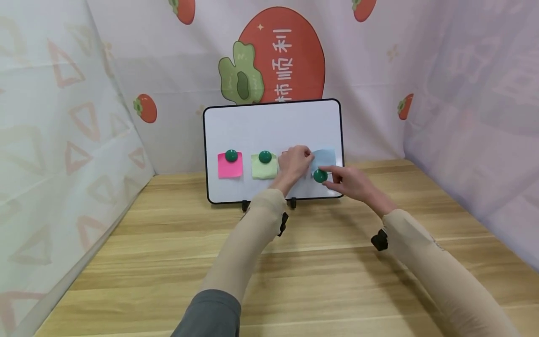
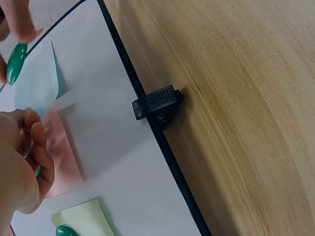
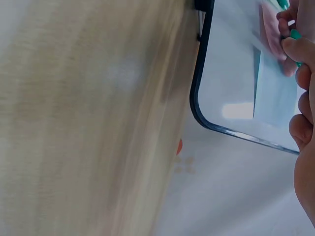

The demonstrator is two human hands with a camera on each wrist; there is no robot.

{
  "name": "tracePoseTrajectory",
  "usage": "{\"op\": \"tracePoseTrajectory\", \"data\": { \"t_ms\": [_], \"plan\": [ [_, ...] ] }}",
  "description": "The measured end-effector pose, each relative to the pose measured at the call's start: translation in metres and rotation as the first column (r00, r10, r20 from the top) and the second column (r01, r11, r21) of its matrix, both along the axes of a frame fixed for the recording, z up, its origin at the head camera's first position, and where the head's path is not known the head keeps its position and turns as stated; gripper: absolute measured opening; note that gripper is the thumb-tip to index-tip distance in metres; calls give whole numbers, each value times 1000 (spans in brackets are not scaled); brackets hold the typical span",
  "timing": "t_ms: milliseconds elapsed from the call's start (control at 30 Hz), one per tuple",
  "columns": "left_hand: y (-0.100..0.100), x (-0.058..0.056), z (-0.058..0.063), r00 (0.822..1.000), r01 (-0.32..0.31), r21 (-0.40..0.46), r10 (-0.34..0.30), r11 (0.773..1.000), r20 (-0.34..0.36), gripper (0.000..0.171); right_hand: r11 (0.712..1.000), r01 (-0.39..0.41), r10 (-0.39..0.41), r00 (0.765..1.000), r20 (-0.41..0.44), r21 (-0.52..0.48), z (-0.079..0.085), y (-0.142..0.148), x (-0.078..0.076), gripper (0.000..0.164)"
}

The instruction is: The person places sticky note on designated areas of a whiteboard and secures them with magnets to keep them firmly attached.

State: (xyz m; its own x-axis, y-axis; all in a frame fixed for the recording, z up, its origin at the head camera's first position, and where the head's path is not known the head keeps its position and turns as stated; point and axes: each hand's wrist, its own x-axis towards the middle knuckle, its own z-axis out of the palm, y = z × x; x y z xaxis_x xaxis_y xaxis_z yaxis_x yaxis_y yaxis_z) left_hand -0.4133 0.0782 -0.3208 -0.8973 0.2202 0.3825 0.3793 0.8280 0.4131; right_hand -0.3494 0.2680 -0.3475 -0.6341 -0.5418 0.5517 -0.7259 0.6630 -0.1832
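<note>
A light blue sticky note (image 1: 325, 158) lies against the right part of a whiteboard (image 1: 269, 127). My left hand (image 1: 296, 161) pinches the note's left edge between thumb and finger. Just in front of the note's lower part, my right hand (image 1: 353, 182) holds a round green magnet (image 1: 320, 176) by its rim. Behind the left hand is a salmon-pink sticky note (image 2: 64, 160), mostly covered in the head view; a bit of green shows past the fingers there. Further left, a bright pink note (image 1: 230, 170) and a pale green note (image 1: 264, 172) each sit under a green magnet.
Black clip feet (image 1: 293, 202) hold the whiteboard upright on a wood-grain table (image 1: 168, 262). Behind it hangs a white cloth (image 1: 366, 61) printed with red fruit, and more cloth runs along both sides. The forearms cross the table's front, with small black devices (image 1: 380, 240) at the wrists.
</note>
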Motion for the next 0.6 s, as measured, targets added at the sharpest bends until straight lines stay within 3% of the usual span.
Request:
{"op": "tracePoseTrajectory", "data": {
  "t_ms": [300,600],
  "plan": [
    [3,-2,-1,1000,-7,-36,7,999,-7,25,984,159,-162,986,-37,-85,3,2,-28,42],
    [4,-4,1,1000,-11,-53,10,999,-26,24,965,225,-230,973,-28,-138,6,0,-44,44]
  ]
}}
